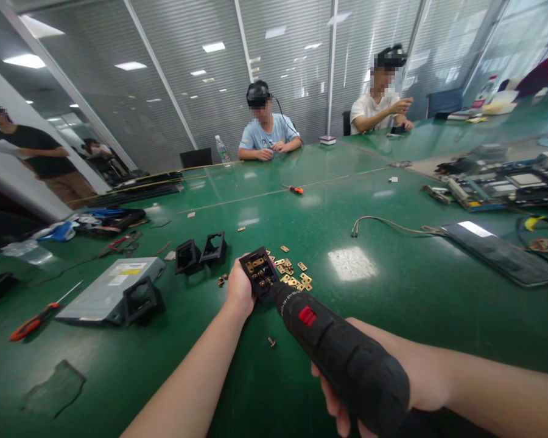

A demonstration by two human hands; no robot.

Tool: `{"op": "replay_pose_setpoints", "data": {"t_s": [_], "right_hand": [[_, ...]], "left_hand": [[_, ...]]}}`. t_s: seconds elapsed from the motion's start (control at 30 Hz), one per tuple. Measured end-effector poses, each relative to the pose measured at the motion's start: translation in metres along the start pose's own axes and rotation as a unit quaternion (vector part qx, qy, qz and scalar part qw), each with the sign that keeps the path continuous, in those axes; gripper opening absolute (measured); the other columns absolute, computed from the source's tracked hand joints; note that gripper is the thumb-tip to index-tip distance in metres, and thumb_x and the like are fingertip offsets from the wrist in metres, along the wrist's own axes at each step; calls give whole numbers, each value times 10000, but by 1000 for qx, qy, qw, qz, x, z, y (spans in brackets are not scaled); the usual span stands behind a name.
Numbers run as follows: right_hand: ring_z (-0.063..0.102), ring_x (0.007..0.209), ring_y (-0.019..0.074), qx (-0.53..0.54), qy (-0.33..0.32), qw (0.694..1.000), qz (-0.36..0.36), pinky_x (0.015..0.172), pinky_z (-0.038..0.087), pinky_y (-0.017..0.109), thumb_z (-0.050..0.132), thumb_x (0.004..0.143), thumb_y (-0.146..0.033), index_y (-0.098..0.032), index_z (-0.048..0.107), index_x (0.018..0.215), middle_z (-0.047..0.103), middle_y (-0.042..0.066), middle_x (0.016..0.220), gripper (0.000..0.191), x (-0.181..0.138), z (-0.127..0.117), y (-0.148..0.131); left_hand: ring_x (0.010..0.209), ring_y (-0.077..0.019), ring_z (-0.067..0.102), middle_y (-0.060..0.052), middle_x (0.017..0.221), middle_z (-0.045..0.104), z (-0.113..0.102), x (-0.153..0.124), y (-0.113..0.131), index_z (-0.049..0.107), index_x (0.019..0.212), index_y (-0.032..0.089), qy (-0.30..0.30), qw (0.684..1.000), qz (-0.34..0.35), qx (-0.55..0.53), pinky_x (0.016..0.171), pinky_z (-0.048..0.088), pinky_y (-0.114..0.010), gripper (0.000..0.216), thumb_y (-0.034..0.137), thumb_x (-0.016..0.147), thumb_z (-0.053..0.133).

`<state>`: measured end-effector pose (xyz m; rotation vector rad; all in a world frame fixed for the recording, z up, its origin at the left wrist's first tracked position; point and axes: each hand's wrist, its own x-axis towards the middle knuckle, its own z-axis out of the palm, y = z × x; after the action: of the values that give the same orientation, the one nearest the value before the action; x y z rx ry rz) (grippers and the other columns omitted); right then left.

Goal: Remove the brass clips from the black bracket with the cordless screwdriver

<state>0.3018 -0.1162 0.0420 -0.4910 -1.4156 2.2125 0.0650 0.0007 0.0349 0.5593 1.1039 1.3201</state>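
Note:
My left hand (238, 291) is closed round a small black socket block (258, 272) with brass contacts, held just above the green table (393, 304). My right hand (347, 389) grips a black electric screwdriver (342, 356) with a red switch; its tip meets the block. Several loose brass plates (295, 277) lie right behind the block, and a small screw (271, 342) lies below it.
Two black housings (201, 252) and a third (139, 299) leaning on a grey drive box (107, 291) lie left. A red-handled screwdriver (30, 325) is far left; circuit boards (497, 182) and a dark panel (502, 252) right. Two seated people work across the table.

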Motion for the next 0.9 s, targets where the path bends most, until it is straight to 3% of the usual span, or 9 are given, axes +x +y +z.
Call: {"op": "replay_pose_setpoints", "data": {"t_s": [0.17, 0.3, 0.4, 0.47, 0.6, 0.9], "right_hand": [[630, 674, 110, 12, -2, 1000, 23, 587, 461, 186, 1022, 525, -264, -133, 658, 988, 697, -11, 804, 603, 3, -1, 4], [596, 606, 92, -9, 1, 1000, 28, 529, 421, 170, 1047, 386, -246, -132, 643, 854, 650, -43, 731, 628, 6, 1, 7], [578, 588, 91, -13, -2, 999, 42, 503, 400, 176, 1026, 476, -334, -120, 648, 775, 635, -31, 703, 528, 6, 3, 5], [582, 606, 95, -10, -1, 999, 40, 515, 405, 179, 1022, 489, -332, -115, 656, 787, 644, -22, 719, 520, 6, 4, 3], [590, 643, 100, 2, 16, 1000, 23, 532, 391, 179, 1042, 373, -235, -125, 651, 856, 647, -31, 752, 631, 4, 5, 4], [542, 626, 93, -28, 5, 1000, -1, 506, 328, 187, 1024, 341, -223, -132, 631, 828, 626, -41, 717, 632, 6, -9, 29]], "left_hand": [[693, -256, 741, -127, 781, 763, 0, 1, 0, 716, 921, 112, 0, 1000, 7, -5, 626, 606, -367, 372, 376, 888, 457], [659, -254, 737, -130, 776, 764, 0, 0, 0, 706, 934, 107, 7, 1000, 5, 1, 588, 592, -352, 364, 370, 870, 464], [664, -256, 740, -128, 773, 764, 1, -2, 0, 704, 930, 109, 11, 1000, 7, 6, 603, 597, -355, 363, 371, 864, 462], [662, -259, 739, -124, 766, 762, 1, -3, 1, 704, 930, 114, 13, 1000, 4, 4, 614, 599, -365, 359, 377, 858, 471], [634, -249, 729, -110, 755, 757, 1, -4, 2, 699, 922, 132, 12, 1000, 1, 5, 594, 589, -355, 333, 381, 849, 491], [690, -259, 746, -119, 777, 761, 3, -8, 3, 705, 892, 126, 20, 1000, 2, -2, 599, 594, -347, 314, 369, 841, 513]]}}
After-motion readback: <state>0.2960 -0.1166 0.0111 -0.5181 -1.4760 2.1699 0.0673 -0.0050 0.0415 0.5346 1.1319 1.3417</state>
